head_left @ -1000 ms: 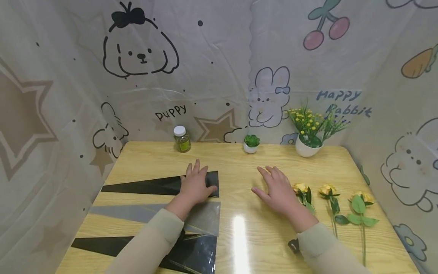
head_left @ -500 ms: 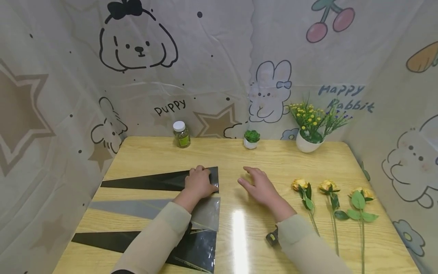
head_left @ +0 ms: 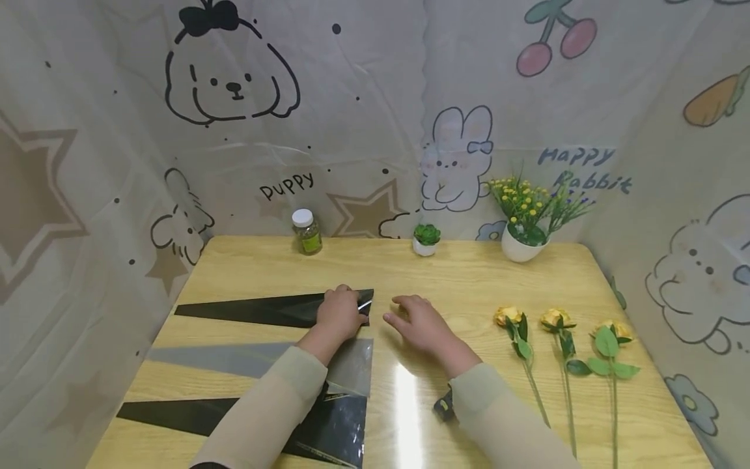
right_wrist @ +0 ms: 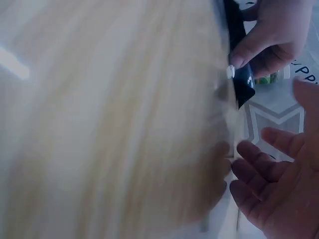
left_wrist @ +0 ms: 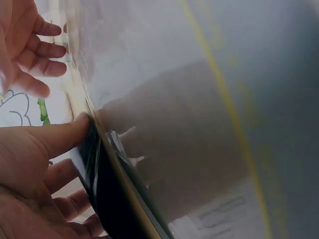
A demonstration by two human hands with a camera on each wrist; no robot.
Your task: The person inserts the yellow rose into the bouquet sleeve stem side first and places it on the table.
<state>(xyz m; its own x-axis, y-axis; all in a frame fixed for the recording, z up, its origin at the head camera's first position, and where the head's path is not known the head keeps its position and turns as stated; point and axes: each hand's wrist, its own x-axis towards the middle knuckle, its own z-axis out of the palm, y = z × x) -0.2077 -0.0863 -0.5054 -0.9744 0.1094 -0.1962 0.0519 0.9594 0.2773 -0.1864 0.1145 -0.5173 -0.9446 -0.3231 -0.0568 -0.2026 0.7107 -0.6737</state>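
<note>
My left hand (head_left: pixel 340 316) pinches the wide right end of the farthest black tapered plastic sleeve (head_left: pixel 252 311). Its thumb (left_wrist: pixel 70 133) presses on the near face of the sleeve in the left wrist view, and the film there bends and shines. Just right of that end, my right hand (head_left: pixel 423 324) hovers with loosely bent fingers and nothing in them. The right wrist view has this right hand (right_wrist: pixel 279 189) low beside the tabletop, apart from the sleeve's corner (right_wrist: pixel 243 97). A grey translucent sleeve (head_left: pixel 222 359) and another black sleeve (head_left: pixel 176 415) lie nearer, partly under my left arm.
Three yellow roses with stems lie at the right: one rose (head_left: pixel 508 317), a middle rose (head_left: pixel 556 319) and an outer rose (head_left: pixel 612 331). Along the back edge stand a white-lidded jar (head_left: pixel 307 233), a small succulent (head_left: pixel 426 240) and a potted flowering plant (head_left: pixel 525 244).
My left hand has gone from spread over the far black sleeve to gripping its right end, which now bends up. My right hand has moved left toward that end.
</note>
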